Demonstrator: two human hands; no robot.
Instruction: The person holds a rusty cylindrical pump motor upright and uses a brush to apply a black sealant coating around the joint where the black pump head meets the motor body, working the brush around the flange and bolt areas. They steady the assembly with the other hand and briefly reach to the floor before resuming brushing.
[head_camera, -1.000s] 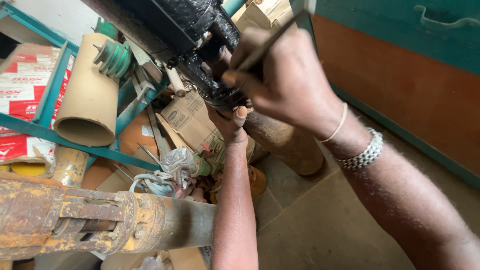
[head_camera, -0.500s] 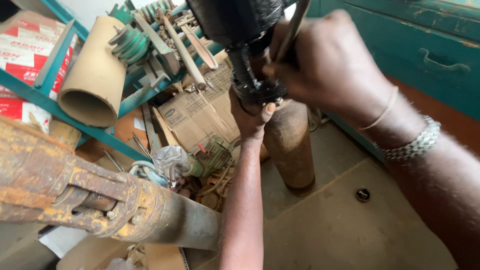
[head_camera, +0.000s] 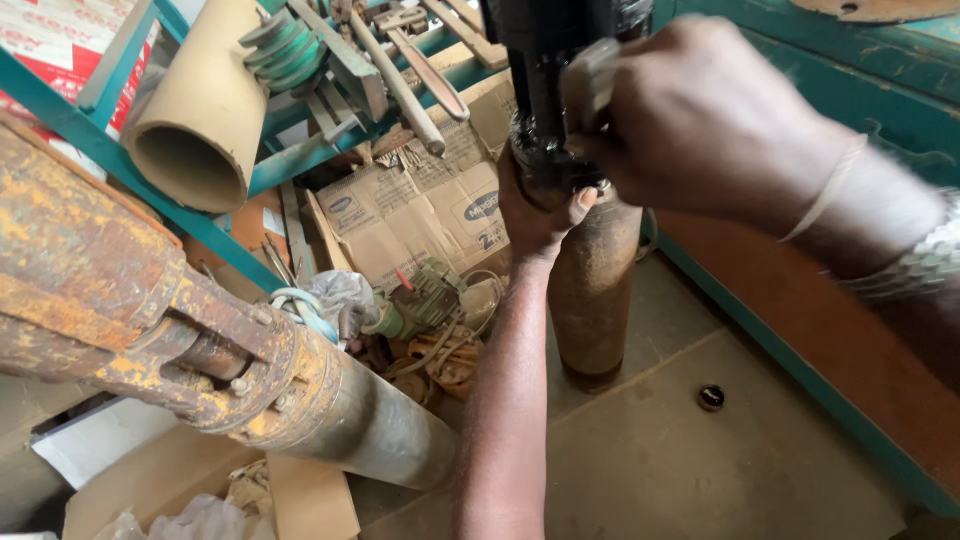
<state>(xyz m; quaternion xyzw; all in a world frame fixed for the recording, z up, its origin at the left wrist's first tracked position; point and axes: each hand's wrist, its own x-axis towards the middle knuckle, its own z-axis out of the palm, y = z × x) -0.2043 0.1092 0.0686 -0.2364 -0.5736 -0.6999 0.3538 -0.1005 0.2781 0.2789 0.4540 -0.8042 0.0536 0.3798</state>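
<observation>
A black greasy cylindrical machine part (head_camera: 545, 60) hangs from the top middle of the view. My left hand (head_camera: 535, 215) reaches up from below and cups its lower end, thumb against the rim. My right hand (head_camera: 700, 125) comes in from the right, closed around a flat grey metal tool (head_camera: 590, 85) pressed against the side of the black part. A bracelet and a thin band sit on my right wrist. The tool's tip is hidden behind my fingers.
A rusty yellow pipe assembly (head_camera: 180, 340) lies across the lower left. A rusty cylinder (head_camera: 592, 290) stands on the concrete floor. A cardboard tube (head_camera: 195, 110), teal shelf frame (head_camera: 120, 160), cardboard boxes (head_camera: 420, 210), a small green motor (head_camera: 425, 300), a round black cap (head_camera: 711, 398) and a teal-orange cabinet (head_camera: 800, 330) surround it.
The view has tilted and moved closer. My right hand has shifted lower on the black part, and the tool now lies under my fingers instead of sticking upward.
</observation>
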